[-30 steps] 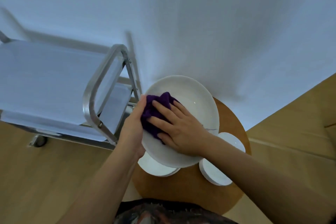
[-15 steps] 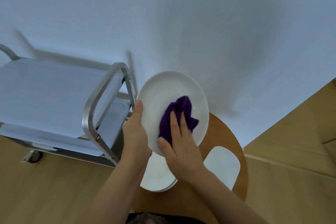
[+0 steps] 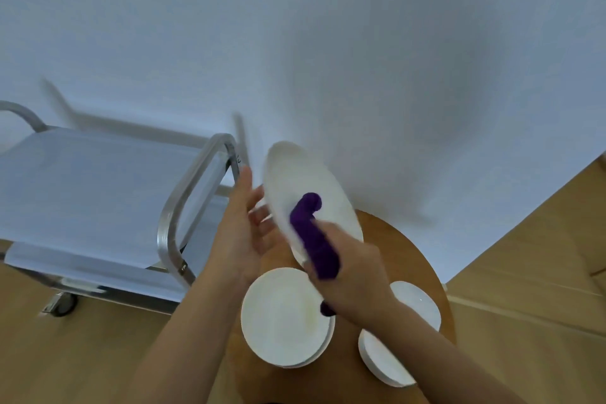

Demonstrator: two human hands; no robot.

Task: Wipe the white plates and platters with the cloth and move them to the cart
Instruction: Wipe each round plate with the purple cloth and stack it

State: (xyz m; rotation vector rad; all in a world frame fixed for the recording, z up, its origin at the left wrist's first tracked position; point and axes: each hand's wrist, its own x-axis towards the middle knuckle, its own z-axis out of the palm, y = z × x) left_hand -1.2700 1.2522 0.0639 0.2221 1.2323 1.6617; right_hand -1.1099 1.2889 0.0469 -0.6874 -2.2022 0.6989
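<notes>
steel cart point(image 3: 170, 226) left of round wooden table point(image 3: 423, 269) | left hand point(image 3: 244, 233) fingers straight behind tilted white platter point(image 3: 305, 193) held above table | right hand point(image 3: 351, 269) grips purple cloth point(image 3: 313, 233) against platter face | plate stack point(image 3: 283, 316) and two white plates on table

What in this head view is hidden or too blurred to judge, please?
- Head view: the tilted platter is motion-blurred; its cleanliness is unreadable.
- Right hand and purple cloth cover its lower part.
- Right arm hides part of the plates on the round table.
- Left edge crops the cart.
</notes>
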